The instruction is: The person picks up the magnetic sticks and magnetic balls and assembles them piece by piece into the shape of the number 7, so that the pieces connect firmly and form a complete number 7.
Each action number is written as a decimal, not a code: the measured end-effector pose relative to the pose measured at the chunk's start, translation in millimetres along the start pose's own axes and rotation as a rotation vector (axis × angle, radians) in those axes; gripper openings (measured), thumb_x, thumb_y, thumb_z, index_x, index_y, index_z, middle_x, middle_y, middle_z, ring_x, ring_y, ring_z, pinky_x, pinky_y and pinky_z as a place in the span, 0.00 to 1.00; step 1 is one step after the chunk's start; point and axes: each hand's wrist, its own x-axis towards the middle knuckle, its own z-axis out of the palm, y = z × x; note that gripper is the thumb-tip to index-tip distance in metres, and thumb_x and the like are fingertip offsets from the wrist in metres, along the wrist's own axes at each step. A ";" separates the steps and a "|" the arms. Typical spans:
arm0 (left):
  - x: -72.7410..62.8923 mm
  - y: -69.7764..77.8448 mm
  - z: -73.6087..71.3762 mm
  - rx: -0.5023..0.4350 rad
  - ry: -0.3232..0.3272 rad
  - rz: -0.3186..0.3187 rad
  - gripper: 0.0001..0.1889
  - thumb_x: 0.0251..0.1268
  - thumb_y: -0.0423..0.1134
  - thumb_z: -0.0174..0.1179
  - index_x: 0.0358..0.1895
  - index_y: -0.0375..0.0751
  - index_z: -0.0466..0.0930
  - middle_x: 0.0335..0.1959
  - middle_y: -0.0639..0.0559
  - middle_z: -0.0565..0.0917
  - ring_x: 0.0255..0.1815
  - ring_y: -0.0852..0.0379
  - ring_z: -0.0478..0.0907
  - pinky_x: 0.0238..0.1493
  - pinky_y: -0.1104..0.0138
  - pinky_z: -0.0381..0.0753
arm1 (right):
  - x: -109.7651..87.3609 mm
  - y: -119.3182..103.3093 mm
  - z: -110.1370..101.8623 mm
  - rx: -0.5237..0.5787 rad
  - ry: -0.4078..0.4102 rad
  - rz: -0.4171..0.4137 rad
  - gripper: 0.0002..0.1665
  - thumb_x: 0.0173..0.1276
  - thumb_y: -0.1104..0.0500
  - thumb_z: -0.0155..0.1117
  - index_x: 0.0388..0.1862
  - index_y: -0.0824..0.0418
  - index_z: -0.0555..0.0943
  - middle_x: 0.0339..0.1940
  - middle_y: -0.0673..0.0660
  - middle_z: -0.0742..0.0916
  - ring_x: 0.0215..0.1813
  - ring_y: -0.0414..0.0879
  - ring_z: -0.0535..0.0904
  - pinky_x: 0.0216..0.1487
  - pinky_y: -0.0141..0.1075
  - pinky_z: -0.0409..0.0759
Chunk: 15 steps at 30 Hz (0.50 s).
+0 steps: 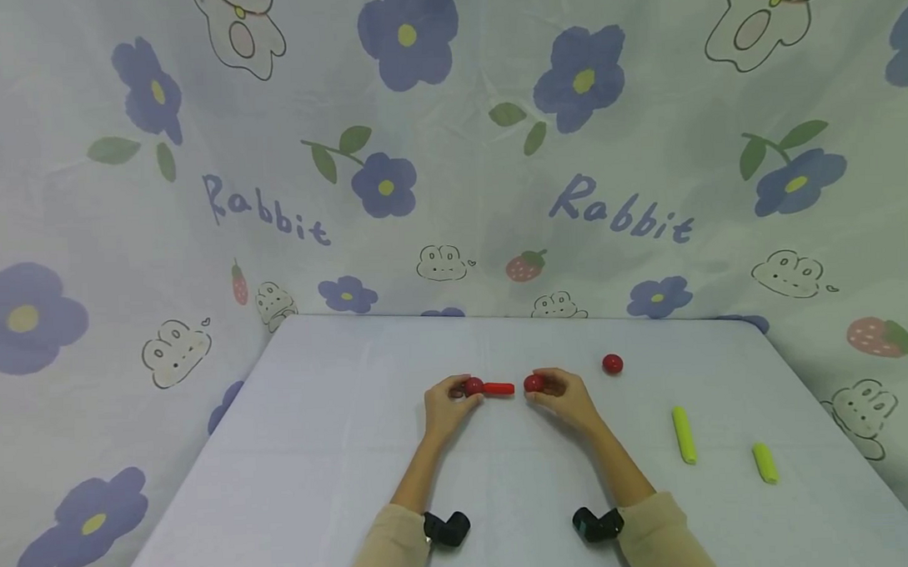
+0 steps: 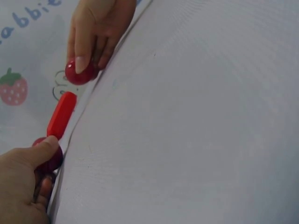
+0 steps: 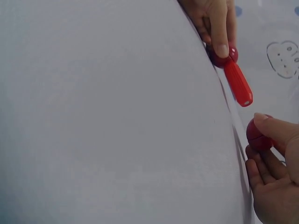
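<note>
My left hand (image 1: 445, 409) pinches a dark red ball (image 1: 474, 386) between thumb and fingers. From that ball a bright red faceted stick (image 1: 498, 389) extends to the right, its far end bare. Across a small gap, my right hand (image 1: 569, 398) grips a second dark red ball (image 1: 533, 383), which has a seam line in the right wrist view. Ball and stick end are apart. Both wrist views show the stick (image 2: 61, 115) standing out from the left hand's ball (image 3: 218, 59); fingers hide part of each ball.
A third red ball (image 1: 612, 364) lies beyond the right hand. Farther right on the white table (image 1: 295, 456) lie a longer yellow-green stick (image 1: 684, 435) and a shorter one (image 1: 765, 464). A patterned cloth (image 1: 452, 217) hangs behind the table.
</note>
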 end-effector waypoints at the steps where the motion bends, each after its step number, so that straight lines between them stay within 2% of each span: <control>1: 0.3 0.6 0.1 0.005 -0.006 -0.019 0.19 0.42 0.29 0.73 0.42 0.27 0.82 0.37 0.37 0.85 0.31 0.46 0.82 0.35 0.63 0.82 | -1.1 -0.7 0.8 -0.003 0.000 0.007 0.28 0.56 0.63 0.71 0.56 0.68 0.76 0.51 0.63 0.83 0.52 0.55 0.79 0.55 0.42 0.77; 5: 0.5 1.8 0.2 0.012 -0.015 -0.054 0.19 0.43 0.30 0.73 0.42 0.28 0.82 0.38 0.38 0.85 0.32 0.47 0.82 0.36 0.65 0.82 | -4.6 -2.9 3.9 -0.011 -0.004 0.017 0.27 0.56 0.62 0.71 0.56 0.66 0.77 0.51 0.62 0.83 0.53 0.54 0.79 0.56 0.44 0.76; 15: 0.0 1.2 0.5 0.012 -0.018 -0.060 0.19 0.43 0.30 0.73 0.43 0.28 0.82 0.37 0.38 0.85 0.32 0.47 0.82 0.36 0.62 0.82 | -8.8 -1.6 9.4 -0.038 0.018 -0.020 0.26 0.55 0.62 0.72 0.54 0.66 0.78 0.51 0.60 0.83 0.53 0.54 0.78 0.57 0.47 0.75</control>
